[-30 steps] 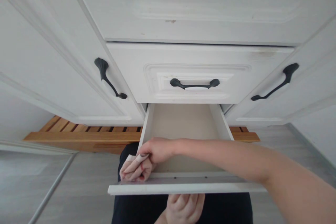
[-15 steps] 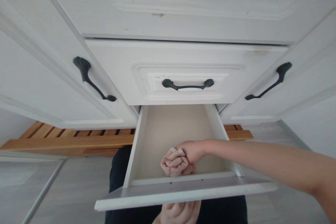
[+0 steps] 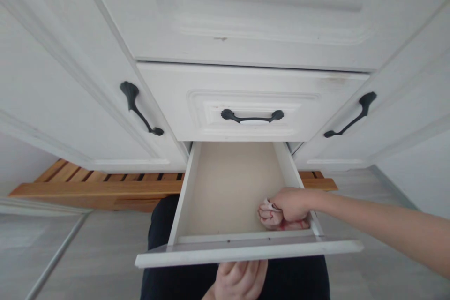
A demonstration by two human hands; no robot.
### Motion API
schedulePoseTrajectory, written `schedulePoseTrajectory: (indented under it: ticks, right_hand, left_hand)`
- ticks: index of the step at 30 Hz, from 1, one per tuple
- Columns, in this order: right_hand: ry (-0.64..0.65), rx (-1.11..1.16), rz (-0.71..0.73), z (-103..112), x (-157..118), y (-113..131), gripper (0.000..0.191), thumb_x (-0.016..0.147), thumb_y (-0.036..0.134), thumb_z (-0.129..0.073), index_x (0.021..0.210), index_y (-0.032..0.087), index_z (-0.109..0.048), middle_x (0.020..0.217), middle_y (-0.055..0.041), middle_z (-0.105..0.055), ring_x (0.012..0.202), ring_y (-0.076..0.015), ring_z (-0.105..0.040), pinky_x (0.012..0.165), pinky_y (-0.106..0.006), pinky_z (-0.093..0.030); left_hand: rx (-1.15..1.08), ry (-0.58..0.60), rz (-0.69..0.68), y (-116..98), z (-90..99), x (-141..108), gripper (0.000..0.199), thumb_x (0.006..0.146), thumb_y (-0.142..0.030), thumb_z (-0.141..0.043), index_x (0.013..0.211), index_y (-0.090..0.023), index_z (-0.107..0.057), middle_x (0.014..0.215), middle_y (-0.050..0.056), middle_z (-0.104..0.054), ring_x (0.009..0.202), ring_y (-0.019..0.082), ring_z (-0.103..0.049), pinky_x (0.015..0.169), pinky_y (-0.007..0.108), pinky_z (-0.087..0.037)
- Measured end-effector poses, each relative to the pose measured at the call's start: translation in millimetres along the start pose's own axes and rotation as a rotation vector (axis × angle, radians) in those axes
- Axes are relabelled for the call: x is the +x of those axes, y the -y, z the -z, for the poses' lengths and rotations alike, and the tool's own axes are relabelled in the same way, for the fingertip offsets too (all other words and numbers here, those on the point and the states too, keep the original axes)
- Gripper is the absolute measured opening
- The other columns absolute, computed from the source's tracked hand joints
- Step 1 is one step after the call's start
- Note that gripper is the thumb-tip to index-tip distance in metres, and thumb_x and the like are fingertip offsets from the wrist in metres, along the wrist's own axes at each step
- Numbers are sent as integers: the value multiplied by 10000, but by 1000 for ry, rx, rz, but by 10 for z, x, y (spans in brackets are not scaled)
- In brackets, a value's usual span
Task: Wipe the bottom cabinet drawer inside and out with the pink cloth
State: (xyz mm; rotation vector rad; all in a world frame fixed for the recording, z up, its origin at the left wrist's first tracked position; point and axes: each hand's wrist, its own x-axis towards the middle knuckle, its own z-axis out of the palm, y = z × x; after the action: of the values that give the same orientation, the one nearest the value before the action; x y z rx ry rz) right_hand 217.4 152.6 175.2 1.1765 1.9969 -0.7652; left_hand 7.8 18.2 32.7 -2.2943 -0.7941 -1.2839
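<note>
Right hand [image 3: 293, 201] is closed on a bunched pink cloth [image 3: 269, 215], inside the pulled-out drawer [image 3: 235, 183] at its front right corner; the wadding presumably gives a compact pad that fits where front and side walls meet. Left hand [image 3: 241, 279] has fingers folded in below the drawer front [image 3: 197, 258], likely to steady it; whether they grip a handle is hidden, cannot tell. Dark-clothed legs [image 3: 158, 229] lie under the drawer. Beyond: closed upper drawer with dark handle [image 3: 253, 118]; slatted wooden bench [image 3: 105, 189] at cabinet base.
</note>
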Motion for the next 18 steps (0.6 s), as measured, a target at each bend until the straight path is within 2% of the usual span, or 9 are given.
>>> schedulePoseTrajectory:
  ticks: [3,5,8,10,12,15,18]
  right_hand:
    - [53,-30,79,295,-163,56,178,676,126,-636,812,175,-738,802,-78,-747,652,-214,-631,539,-297,-352]
    - [6,83,246,461,-246,189,256,723,150,-626,952,194,-735,889,-37,-752,702,-182,-634,568,-271,-388]
    - [-235,285,550,595,-183,573,327,808,201,-596,1126,220,-670,1084,-23,-728,889,-172,-657,700,-246,-450]
    - [-423,306,633,613,-7,916,330,854,228,-564,1177,196,-620,1156,-60,-703,973,-193,-653,752,-266,-456]
    - [-517,267,677,617,212,1267,307,881,243,-534,1172,176,-601,1169,-87,-693,997,-211,-653,737,-281,-448]
    - [-483,184,756,668,449,1662,332,894,233,-491,1204,211,-609,1185,-77,-693,1021,-224,-657,648,-277,-412]
    - [-386,155,776,740,501,1754,399,853,166,-506,1231,209,-627,1199,-84,-696,1015,-220,-654,635,-263,-403]
  left_hand:
    - [2,-33,32,-17,-20,35,337,975,-120,-483,937,-264,-785,933,-33,-745,854,98,-594,920,296,-419]
    - [1,-75,80,-55,-50,38,322,976,-130,-495,926,-262,-785,910,-33,-747,841,98,-603,912,293,-427]
    - [-5,-103,127,-111,-90,10,274,967,-159,-527,951,-254,-783,879,-27,-745,835,105,-620,883,298,-442]
    - [-13,-94,140,-126,-90,-21,255,955,-161,-544,980,-254,-780,868,-31,-742,824,105,-621,879,302,-445]
    - [-11,-74,128,-113,-70,-50,243,928,-150,-574,996,-265,-778,892,-36,-745,833,106,-619,903,306,-441]
    - [5,-14,59,-62,-32,-87,244,885,-155,-607,1003,-284,-778,1039,-28,-748,892,117,-607,937,310,-436]
    - [29,15,-7,-20,-23,-127,235,825,-202,-667,1009,-297,-780,1195,-20,-709,918,130,-585,926,317,-444]
